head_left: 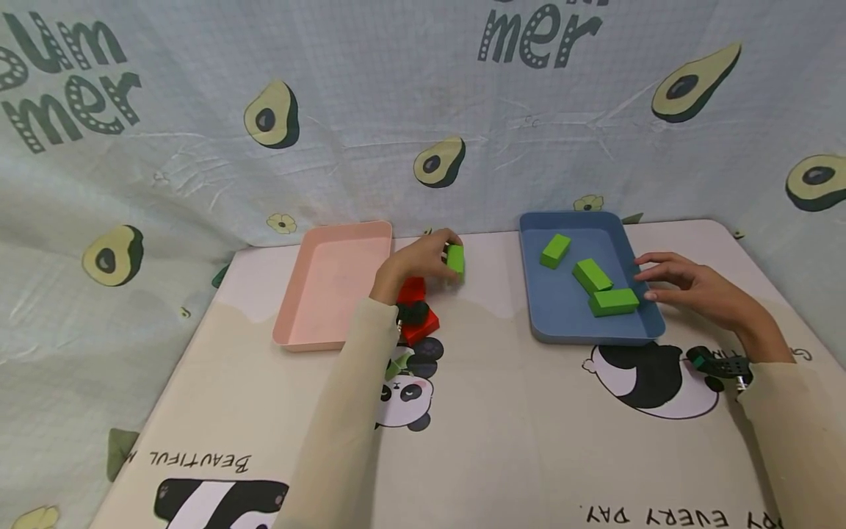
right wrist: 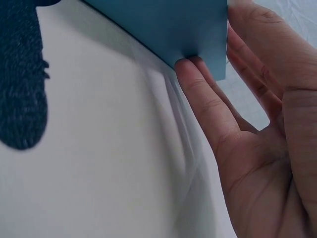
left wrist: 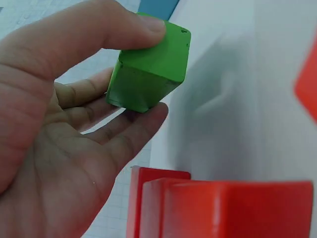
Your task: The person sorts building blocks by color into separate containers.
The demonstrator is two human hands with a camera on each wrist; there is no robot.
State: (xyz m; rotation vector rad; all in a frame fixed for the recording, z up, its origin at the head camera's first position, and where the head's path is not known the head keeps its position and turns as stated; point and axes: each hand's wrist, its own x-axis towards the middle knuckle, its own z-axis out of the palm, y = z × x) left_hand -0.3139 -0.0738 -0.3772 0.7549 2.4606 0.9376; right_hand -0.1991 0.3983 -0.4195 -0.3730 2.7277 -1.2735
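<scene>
A green block [head_left: 455, 260] is pinched between the thumb and fingers of my left hand [head_left: 423, 257], held up off the table between the two trays. The left wrist view shows the thumb on one face of the green block [left wrist: 153, 59] and fingers on the opposite side. Red blocks [head_left: 421, 327] lie below that hand, partly hidden by the wrist. My right hand [head_left: 707, 290] touches the right side of the blue tray [head_left: 545, 316] with its fingertips, fingers extended. Inside that tray lie three green blocks [head_left: 613, 302].
A pink tray [head_left: 317, 294] stands left of my left arm, with nothing seen in it. Behind the table [head_left: 489, 411] hangs a white curtain [head_left: 370, 88] printed with avocados. Each wrist wears a dark strap; the right strap [head_left: 717, 363] shows near the sleeve.
</scene>
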